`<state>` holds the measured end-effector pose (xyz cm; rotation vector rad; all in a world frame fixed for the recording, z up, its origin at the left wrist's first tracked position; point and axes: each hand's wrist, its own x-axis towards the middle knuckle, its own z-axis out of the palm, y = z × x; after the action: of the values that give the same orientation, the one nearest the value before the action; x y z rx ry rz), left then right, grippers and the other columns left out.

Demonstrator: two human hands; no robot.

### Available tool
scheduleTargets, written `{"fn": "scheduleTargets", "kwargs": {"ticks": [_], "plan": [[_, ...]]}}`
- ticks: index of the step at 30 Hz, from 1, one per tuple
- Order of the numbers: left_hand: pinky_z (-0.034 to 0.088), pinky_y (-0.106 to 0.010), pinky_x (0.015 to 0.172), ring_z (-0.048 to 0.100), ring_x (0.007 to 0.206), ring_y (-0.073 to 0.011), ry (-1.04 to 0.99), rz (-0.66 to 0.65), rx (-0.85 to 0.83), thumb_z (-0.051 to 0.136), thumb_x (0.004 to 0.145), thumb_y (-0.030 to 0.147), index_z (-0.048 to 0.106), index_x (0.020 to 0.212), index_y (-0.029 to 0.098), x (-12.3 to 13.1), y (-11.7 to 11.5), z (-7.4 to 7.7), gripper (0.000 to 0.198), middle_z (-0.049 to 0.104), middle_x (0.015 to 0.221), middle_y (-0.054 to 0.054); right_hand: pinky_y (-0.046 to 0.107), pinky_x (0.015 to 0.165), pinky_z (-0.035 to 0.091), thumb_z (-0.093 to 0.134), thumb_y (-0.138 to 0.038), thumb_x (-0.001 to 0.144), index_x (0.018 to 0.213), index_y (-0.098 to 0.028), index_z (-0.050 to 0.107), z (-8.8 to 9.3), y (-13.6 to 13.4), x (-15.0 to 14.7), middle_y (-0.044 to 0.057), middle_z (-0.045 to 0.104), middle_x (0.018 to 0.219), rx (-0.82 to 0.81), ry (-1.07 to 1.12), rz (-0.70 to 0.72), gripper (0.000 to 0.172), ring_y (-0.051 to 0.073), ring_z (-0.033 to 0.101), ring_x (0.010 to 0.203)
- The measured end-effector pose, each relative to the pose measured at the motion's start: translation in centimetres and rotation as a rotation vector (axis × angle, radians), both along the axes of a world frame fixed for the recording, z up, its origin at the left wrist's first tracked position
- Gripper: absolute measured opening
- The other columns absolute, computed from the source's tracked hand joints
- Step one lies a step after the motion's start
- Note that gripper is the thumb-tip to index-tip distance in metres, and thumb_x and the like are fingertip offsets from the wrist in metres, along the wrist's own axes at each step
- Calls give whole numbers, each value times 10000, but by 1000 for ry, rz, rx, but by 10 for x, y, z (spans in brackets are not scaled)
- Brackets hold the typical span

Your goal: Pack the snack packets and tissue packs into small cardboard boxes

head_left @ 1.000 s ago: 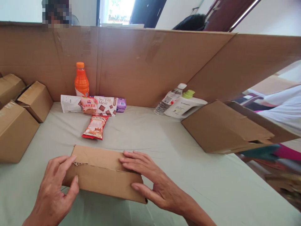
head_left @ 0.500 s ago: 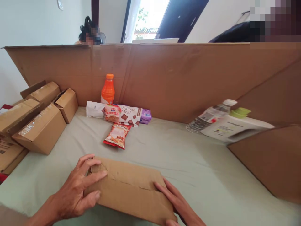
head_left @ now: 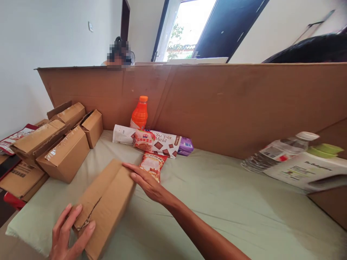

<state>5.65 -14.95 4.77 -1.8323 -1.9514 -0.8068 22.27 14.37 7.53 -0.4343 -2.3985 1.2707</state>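
A brown cardboard box (head_left: 108, 195) lies slantwise before me, its closed flaps meeting in a torn seam on top. My left hand (head_left: 70, 234) grips its near end, thumb and fingers spread over the corner. At the far end, my right hand (head_left: 148, 182) presses along the box's right side, fingers bent over the edge. Just behind the right hand lies a red and white snack packet (head_left: 153, 164), partly hidden by it. Farther back are a pink pouch (head_left: 144, 140), a white "Super Meal" box (head_left: 165, 143), a purple pack (head_left: 185, 146) and an orange bottle (head_left: 139, 113).
Several cardboard boxes (head_left: 63, 155) are grouped at the left. A tall cardboard wall (head_left: 217, 108) runs along the back. A clear plastic bottle (head_left: 282, 150) and a white jug (head_left: 306, 169) lean at the right. Behind the wall is a person's head (head_left: 119, 52).
The box has turned from lying crosswise to slanting away from me and moved left. My right hand has shifted to its far end, my left to the near end. The view has swung right.
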Motion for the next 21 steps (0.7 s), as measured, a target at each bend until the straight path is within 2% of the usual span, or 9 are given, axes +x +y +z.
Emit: {"fn": "scheduleTargets", "kwargs": {"ticks": [2, 5, 8, 10, 12, 15, 18, 21], "plan": [[471, -585, 1054, 363, 1477, -443, 51, 28, 25, 683, 894, 263, 489, 1464, 317, -2, 21, 2, 605, 421, 1561, -171, 383, 1220, 371, 287, -346, 1097, 1526, -191, 520, 8, 13, -34, 101, 546, 1561, 162, -77, -33, 513, 191, 509, 1438], [472, -612, 1073, 382, 1454, -434, 105, 98, 85, 693, 901, 218, 498, 1438, 268, -8, 67, 7, 573, 462, 1500, -196, 293, 1196, 362, 229, -254, 1103, 1530, -170, 499, 23, 38, -81, 97, 526, 1578, 414, -246, -164, 512, 146, 483, 1446], [467, -652, 1086, 388, 1444, -440, 91, 165, 142, 701, 904, 213, 515, 1402, 242, -16, 108, 9, 532, 466, 1471, -206, 357, 1224, 306, 252, -267, 1106, 1554, -140, 449, 40, 74, -114, 145, 403, 1653, 522, -302, -305, 506, 210, 369, 1517], [459, -668, 1090, 378, 1448, -444, 89, 167, 143, 706, 902, 208, 496, 1420, 243, -20, 124, 7, 560, 449, 1484, -208, 429, 1228, 286, 332, -280, 1095, 1569, -113, 407, 50, 100, -129, 192, 355, 1665, 586, -335, -373, 508, 277, 334, 1525], [445, -684, 1093, 358, 1455, -443, 91, 165, 144, 698, 905, 192, 451, 1463, 256, -22, 130, 4, 614, 429, 1501, -207, 493, 1207, 313, 467, -283, 1062, 1552, -97, 415, 56, 125, -141, 227, 401, 1619, 641, -391, -403, 526, 325, 381, 1481], [429, -696, 1090, 347, 1456, -442, 89, 166, 156, 682, 913, 183, 407, 1505, 272, -25, 131, 1, 658, 419, 1506, -206, 545, 1106, 454, 637, -347, 1002, 1440, -144, 540, 56, 151, -156, 174, 544, 1477, 681, -507, -396, 493, 319, 546, 1327], [414, -699, 1099, 351, 1456, -446, 72, 157, 152, 680, 910, 183, 414, 1509, 270, -30, 129, 1, 662, 424, 1504, -209, 488, 970, 568, 671, -396, 988, 1323, -165, 620, 54, 159, -161, 116, 630, 1336, 662, -621, -317, 411, 259, 653, 1149], [392, -713, 1115, 351, 1462, -447, 62, 142, 147, 687, 903, 178, 415, 1509, 282, -36, 131, 4, 672, 425, 1510, -204, 437, 929, 577, 664, -350, 993, 1233, -162, 663, 56, 154, -143, 96, 682, 1239, 634, -672, -213, 305, 235, 676, 1093]]}}
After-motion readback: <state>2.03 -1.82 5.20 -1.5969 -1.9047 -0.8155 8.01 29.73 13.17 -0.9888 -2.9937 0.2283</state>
